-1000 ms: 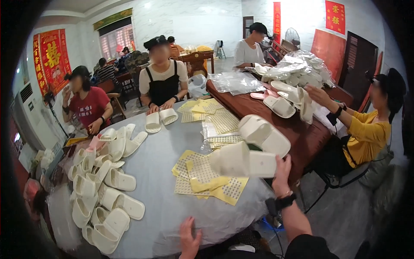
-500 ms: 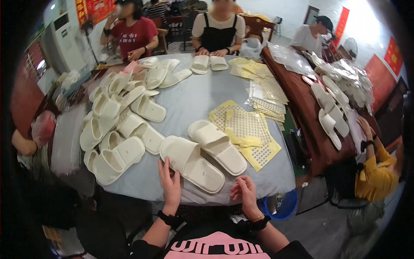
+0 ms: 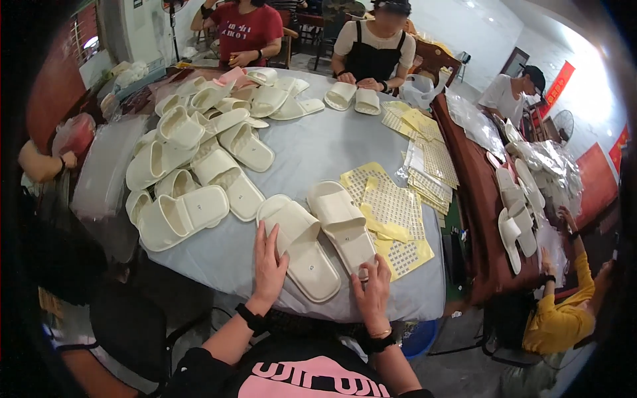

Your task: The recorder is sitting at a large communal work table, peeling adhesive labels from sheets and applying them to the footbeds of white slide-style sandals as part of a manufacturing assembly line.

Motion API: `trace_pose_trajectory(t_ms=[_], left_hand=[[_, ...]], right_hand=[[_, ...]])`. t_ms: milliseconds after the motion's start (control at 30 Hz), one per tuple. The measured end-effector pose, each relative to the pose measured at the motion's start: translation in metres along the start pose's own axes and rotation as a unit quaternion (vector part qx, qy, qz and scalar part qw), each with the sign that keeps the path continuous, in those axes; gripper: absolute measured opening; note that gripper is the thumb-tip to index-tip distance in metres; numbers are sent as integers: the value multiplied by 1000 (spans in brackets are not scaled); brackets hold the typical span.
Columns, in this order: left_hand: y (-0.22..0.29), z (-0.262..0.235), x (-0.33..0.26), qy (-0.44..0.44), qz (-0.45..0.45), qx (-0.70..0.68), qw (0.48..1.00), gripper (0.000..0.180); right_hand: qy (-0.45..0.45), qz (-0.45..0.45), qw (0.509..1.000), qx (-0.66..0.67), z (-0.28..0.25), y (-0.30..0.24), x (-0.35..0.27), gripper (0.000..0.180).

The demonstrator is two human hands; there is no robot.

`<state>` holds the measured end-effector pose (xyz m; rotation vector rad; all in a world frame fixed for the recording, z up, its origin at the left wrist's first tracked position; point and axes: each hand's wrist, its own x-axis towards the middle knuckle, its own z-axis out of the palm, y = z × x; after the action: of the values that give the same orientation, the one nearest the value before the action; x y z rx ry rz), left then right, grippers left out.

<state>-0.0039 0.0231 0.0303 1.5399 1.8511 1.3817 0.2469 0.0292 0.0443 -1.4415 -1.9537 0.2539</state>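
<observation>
Two cream slippers lie side by side in front of me, toes pointing away. My left hand [image 3: 269, 266] rests against the outer side of the left slipper [image 3: 313, 272], fingers stretched out. At the heel of the right slipper [image 3: 352, 247], my right hand [image 3: 373, 286] has its fingers and thumb closed about the edge. Each of these slippers has a small marked spot on its insole. Just beyond the right slipper lie yellow sheets [image 3: 406, 207] covered with rows of small stickers.
A heap of cream slippers [image 3: 176, 149] covers the table's left side. More sticker sheets [image 3: 434, 162] lie at the far right. Across the table a person handles another slipper pair [image 3: 355, 98]. A brown side table [image 3: 474, 232] holds slippers and clear bags; a blue bin [image 3: 419, 338] stands below.
My right hand has come to the right slipper's heel, and that slipper is turned straighter. A small spot now shows on its insole. The view has shifted; my left hand stays by the left slipper.
</observation>
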Motion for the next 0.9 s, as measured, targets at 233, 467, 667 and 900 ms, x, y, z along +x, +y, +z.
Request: trace_pose_trajectory(t_ms=[233, 467, 667, 900], left_hand=[[4, 1, 16, -18, 69, 142, 987, 74], [4, 1, 19, -52, 96, 142, 984, 77], [4, 2, 21, -57, 115, 146, 981, 75], [0, 6, 23, -43, 107, 168, 979, 73]], right_hand=[[0, 20, 1000, -10, 1, -8, -7, 39], [13, 19, 1000, -6, 2, -6, -7, 34], [12, -46, 999, -20, -11, -15, 12, 16], [-48, -73, 990, 112, 9, -36, 62, 15]])
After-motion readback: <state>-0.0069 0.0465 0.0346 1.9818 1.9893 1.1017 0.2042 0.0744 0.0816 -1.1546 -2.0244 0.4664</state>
